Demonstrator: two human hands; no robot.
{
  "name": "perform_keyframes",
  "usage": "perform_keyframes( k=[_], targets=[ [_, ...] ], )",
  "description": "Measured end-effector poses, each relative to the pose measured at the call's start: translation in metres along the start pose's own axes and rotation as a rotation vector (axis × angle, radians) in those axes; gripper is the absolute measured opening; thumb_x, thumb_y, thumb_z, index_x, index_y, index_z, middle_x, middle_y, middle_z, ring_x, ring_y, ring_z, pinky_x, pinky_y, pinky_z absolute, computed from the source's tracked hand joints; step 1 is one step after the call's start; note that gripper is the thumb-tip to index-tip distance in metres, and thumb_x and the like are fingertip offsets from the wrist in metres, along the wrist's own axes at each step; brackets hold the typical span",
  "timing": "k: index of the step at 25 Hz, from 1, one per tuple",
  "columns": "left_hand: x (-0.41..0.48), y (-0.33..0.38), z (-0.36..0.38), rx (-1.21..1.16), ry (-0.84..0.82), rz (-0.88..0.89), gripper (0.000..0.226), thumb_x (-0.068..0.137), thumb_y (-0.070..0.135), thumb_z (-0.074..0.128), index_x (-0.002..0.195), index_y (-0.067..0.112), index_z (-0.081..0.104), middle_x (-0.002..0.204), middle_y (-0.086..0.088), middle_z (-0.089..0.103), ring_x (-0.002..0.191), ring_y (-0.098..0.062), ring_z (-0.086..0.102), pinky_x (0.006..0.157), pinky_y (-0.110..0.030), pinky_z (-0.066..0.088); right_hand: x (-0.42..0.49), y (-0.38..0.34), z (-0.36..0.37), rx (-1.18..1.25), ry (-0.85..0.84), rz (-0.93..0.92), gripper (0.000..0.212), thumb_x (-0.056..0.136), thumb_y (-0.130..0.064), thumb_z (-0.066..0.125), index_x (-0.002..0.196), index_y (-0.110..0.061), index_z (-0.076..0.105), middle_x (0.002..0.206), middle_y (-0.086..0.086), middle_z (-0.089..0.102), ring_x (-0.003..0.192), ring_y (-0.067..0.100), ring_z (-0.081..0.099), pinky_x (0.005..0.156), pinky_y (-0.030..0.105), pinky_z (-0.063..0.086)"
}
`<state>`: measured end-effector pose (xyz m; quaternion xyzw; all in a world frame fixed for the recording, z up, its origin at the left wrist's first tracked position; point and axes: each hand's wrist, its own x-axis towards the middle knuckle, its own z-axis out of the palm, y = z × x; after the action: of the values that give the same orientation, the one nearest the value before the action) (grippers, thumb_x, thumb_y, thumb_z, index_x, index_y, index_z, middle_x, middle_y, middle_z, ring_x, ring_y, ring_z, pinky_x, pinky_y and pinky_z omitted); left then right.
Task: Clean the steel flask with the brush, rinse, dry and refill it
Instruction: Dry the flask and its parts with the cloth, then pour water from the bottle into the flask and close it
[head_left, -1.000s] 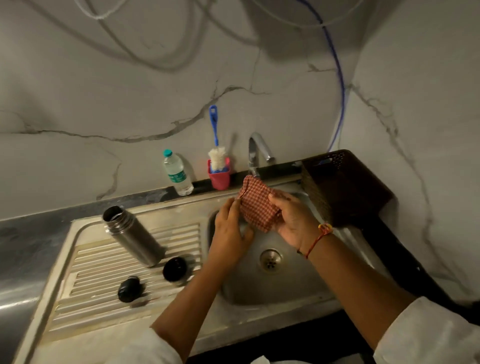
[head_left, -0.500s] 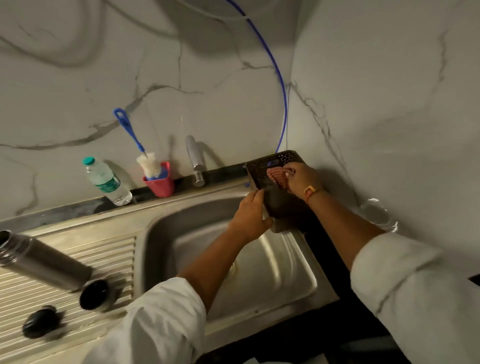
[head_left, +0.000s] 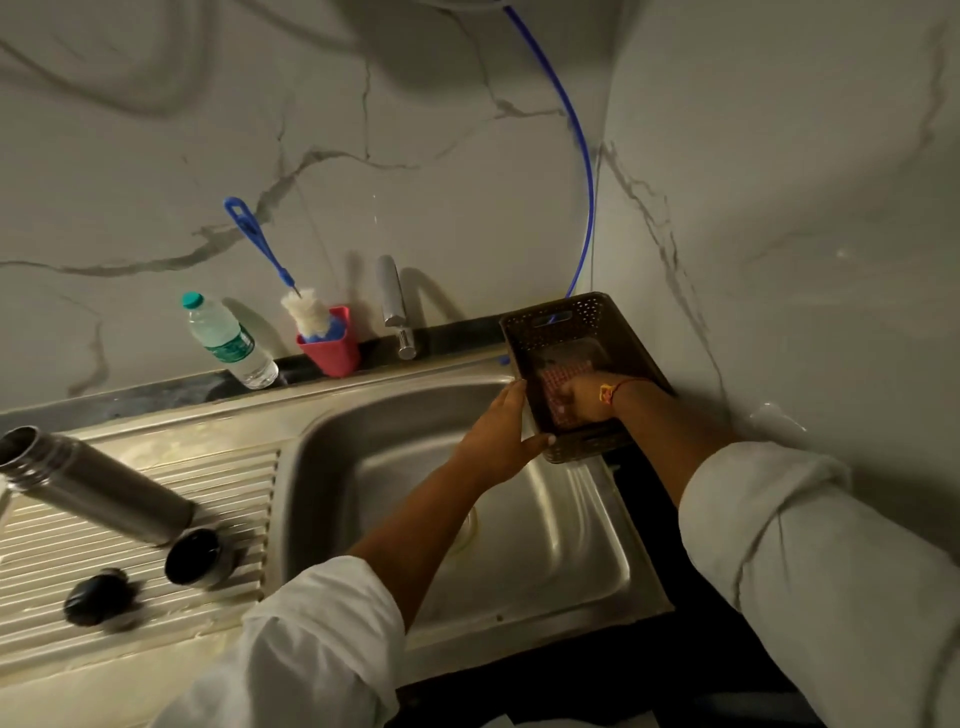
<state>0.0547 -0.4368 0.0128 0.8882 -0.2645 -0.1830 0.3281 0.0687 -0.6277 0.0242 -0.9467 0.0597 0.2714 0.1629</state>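
Observation:
The open steel flask (head_left: 98, 483) stands on the ribbed drainboard at the left, with its black cup (head_left: 195, 557) and black stopper (head_left: 96, 596) beside it. The blue-handled bottle brush (head_left: 306, 312) sits in a red holder (head_left: 332, 351) by the wall. My right hand (head_left: 582, 397) reaches into the brown perforated basket (head_left: 550, 317) and holds the red checked cloth (head_left: 563, 376) down inside it. My left hand (head_left: 501, 434) grips the basket's near left rim. A plastic water bottle (head_left: 228, 340) stands left of the brush.
The steel sink basin (head_left: 545, 545) lies below my arms, with the tap (head_left: 395, 306) at its back edge. A blue hose (head_left: 582, 156) runs down the marble wall behind the basket. Dark counter runs along the sink's right side.
My right hand carried the checked cloth from above the sink basin into the basket and pushed it deeper. My left hand went to the basket's rim. The view swung right.

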Motion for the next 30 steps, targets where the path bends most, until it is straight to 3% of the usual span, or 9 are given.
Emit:
perform_keyframes(
  k=[5,8,12,14,16,19,21,26,30],
  targets=[
    [-0.024,-0.031,-0.022,0.07,0.092,-0.085,0.084,0.095,0.033,0.071,0.161,0.013,0.021,0.166,-0.008,0.029,0.149,-0.025,0.034,0.117,-0.031,0.03,0.0,-0.029,0.016,0.219,0.638,0.025,0.022,0.098,-0.03,0.054,0.1,-0.013,0.067,0.097,0.007,0.065,0.09,0.024,0.062,0.078,0.035,0.052],
    [-0.047,-0.062,-0.045,0.099,0.192,-0.149,0.08,0.095,0.037,0.07,0.159,0.016,0.026,0.165,-0.006,0.031,0.15,-0.023,0.032,0.12,-0.034,0.028,-0.028,-0.085,0.038,0.271,0.959,-0.118,0.016,0.096,-0.029,0.056,0.089,-0.016,0.063,0.09,0.003,0.06,0.077,0.019,0.058,0.063,0.029,0.047],
    [-0.087,-0.104,-0.084,0.129,0.363,-0.21,0.065,0.094,0.038,0.069,0.149,0.017,0.044,0.154,-0.006,0.046,0.142,-0.025,0.043,0.118,-0.042,0.038,-0.039,-0.172,0.067,0.259,0.878,-0.288,0.018,0.097,-0.034,0.053,0.089,-0.021,0.06,0.094,-0.001,0.059,0.076,0.016,0.057,0.061,0.033,0.051],
    [-0.114,-0.127,-0.106,0.186,0.475,-0.221,0.052,0.095,0.035,0.067,0.141,0.015,0.053,0.146,-0.008,0.053,0.134,-0.026,0.049,0.113,-0.04,0.039,-0.031,-0.22,0.072,0.245,0.803,-0.326,0.023,0.101,-0.032,0.049,0.091,-0.016,0.063,0.096,0.0,0.057,0.078,0.016,0.054,0.063,0.031,0.044],
    [-0.14,-0.147,-0.131,0.251,0.6,-0.232,0.043,0.096,0.032,0.066,0.134,0.014,0.061,0.141,-0.009,0.057,0.132,-0.028,0.05,0.111,-0.04,0.039,-0.022,-0.269,0.075,0.261,0.726,-0.399,0.023,0.103,-0.025,0.045,0.1,-0.012,0.063,0.102,0.004,0.059,0.087,0.02,0.056,0.069,0.029,0.039],
    [-0.171,-0.178,-0.177,0.366,0.784,-0.223,0.037,0.093,0.029,0.069,0.125,0.011,0.067,0.134,-0.012,0.062,0.127,-0.032,0.054,0.107,-0.045,0.042,0.001,-0.338,0.076,0.32,0.634,-0.477,0.019,0.099,-0.023,0.052,0.113,-0.015,0.064,0.114,0.006,0.064,0.1,0.023,0.062,0.082,0.036,0.054],
    [-0.184,-0.193,-0.208,0.412,0.838,-0.201,0.035,0.091,0.026,0.07,0.123,0.012,0.068,0.133,-0.012,0.062,0.128,-0.033,0.054,0.107,-0.047,0.042,0.02,-0.379,0.068,0.36,0.611,-0.491,0.028,0.096,-0.026,0.059,0.122,-0.015,0.062,0.122,0.007,0.064,0.109,0.023,0.062,0.091,0.04,0.055],
    [-0.185,-0.222,-0.245,0.323,0.794,-0.09,0.034,0.089,0.017,0.073,0.121,0.006,0.068,0.131,-0.015,0.061,0.126,-0.034,0.054,0.106,-0.041,0.042,0.079,-0.456,0.035,0.304,0.666,-0.441,0.05,0.094,-0.023,0.063,0.14,-0.01,0.048,0.14,0.014,0.05,0.125,0.031,0.053,0.102,0.037,0.045],
    [-0.174,-0.229,-0.244,0.138,0.649,-0.073,0.042,0.097,0.022,0.066,0.136,0.007,0.059,0.144,-0.011,0.052,0.137,-0.026,0.046,0.115,-0.035,0.039,0.13,-0.47,0.016,0.197,0.698,-0.341,0.054,0.094,-0.019,0.063,0.144,-0.014,0.044,0.147,0.012,0.042,0.127,0.037,0.048,0.107,0.043,0.043]
  ],
)
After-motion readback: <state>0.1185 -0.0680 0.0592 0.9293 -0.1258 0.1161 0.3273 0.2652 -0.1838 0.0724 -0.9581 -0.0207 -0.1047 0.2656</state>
